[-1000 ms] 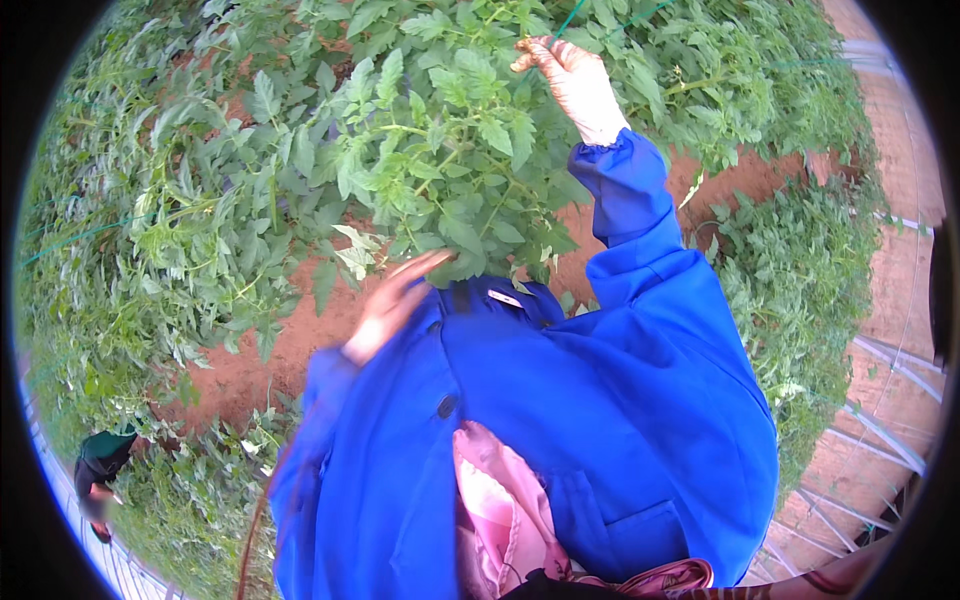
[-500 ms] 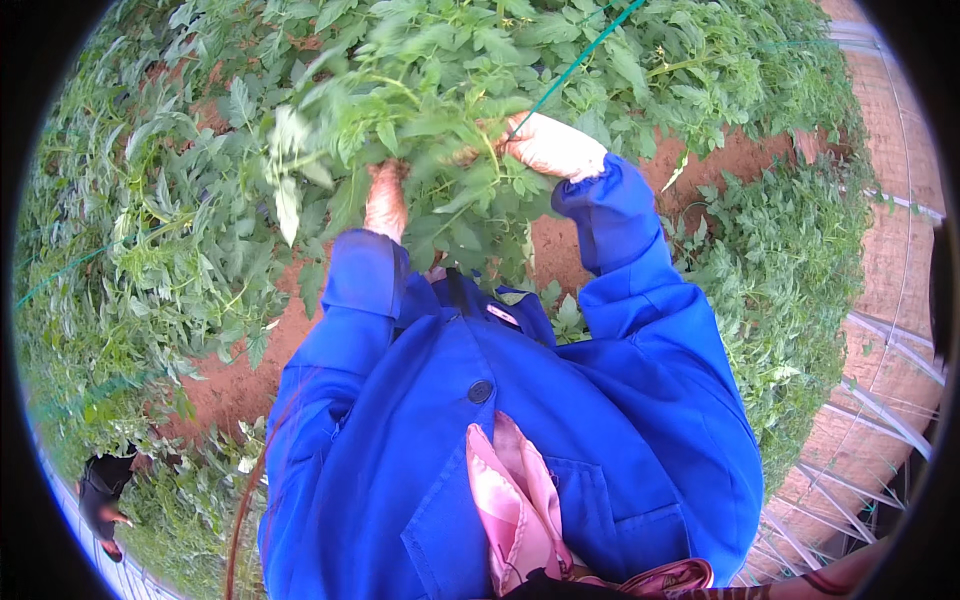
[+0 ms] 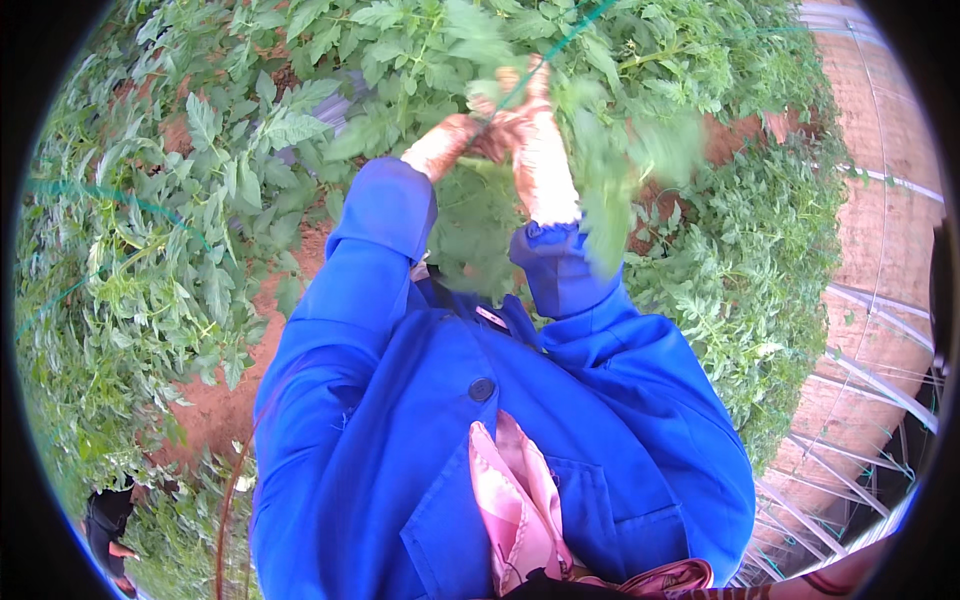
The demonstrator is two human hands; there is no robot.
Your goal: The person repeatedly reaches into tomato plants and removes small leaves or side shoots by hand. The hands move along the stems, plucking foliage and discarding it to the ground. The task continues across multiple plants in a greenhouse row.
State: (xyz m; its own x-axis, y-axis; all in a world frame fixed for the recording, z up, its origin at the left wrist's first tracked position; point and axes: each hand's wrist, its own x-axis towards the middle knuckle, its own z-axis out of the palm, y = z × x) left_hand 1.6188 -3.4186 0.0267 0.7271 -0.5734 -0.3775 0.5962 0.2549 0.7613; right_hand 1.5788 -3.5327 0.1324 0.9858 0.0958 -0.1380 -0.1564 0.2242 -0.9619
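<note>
Both hands are raised into a leafy green plant (image 3: 400, 60) in front of me. My left hand (image 3: 445, 140) and my right hand (image 3: 535, 140) meet at a thin green string (image 3: 560, 40) that runs up and to the right through the leaves. The fingers of both hands are closed around the string and the plant's stem where they touch; leaves and blur hide the fingertips. My blue jacket sleeves (image 3: 370, 230) reach up from the lower edge.
Dense leafy plants (image 3: 130, 250) stand on both sides, with bare red soil (image 3: 220, 420) between the rows. Metal frame bars (image 3: 880, 370) run along the right edge. Another person (image 3: 105, 520) in dark clothes is low at the far left.
My left hand has risen from chest height into the foliage and joined my right hand at the string. My right hand moved left and lower from its earlier high reach.
</note>
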